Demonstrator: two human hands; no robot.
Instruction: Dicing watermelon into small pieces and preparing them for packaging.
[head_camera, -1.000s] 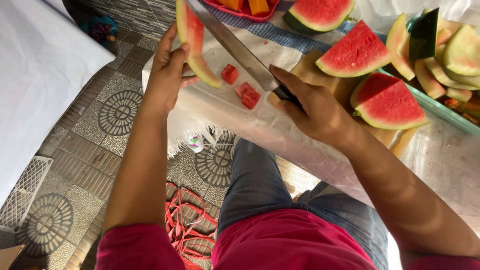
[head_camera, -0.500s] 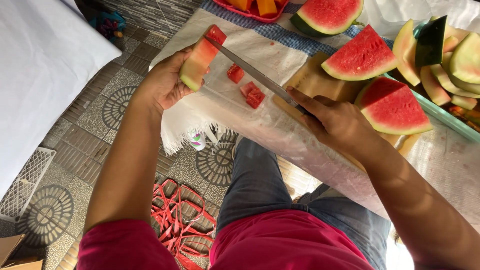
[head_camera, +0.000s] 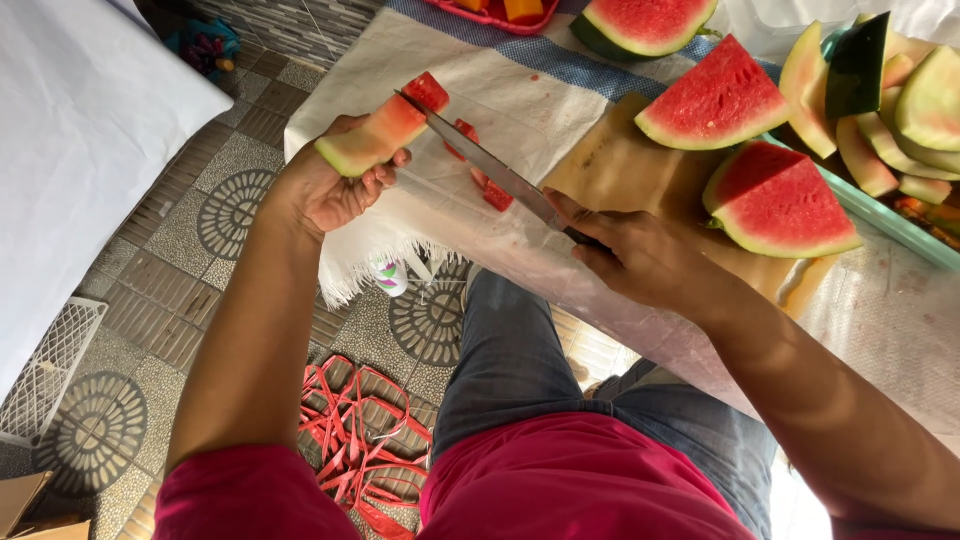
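Watermelon strip (head_camera: 375, 137) gripped in the left hand (head_camera: 325, 185) mid-cut, right hand (head_camera: 640, 255) clamped on the knife (head_camera: 490, 170), next slice probably needs steady aim.

Three large watermelon wedges (head_camera: 715, 100), one knife (head_camera: 490, 170), two hands (head_camera: 330, 190).

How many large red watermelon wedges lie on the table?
3. One wedge lies at the top edge, partly cut off by the frame. A second wedge is on the brown board, and a third wedge beside it. More may be out of view.
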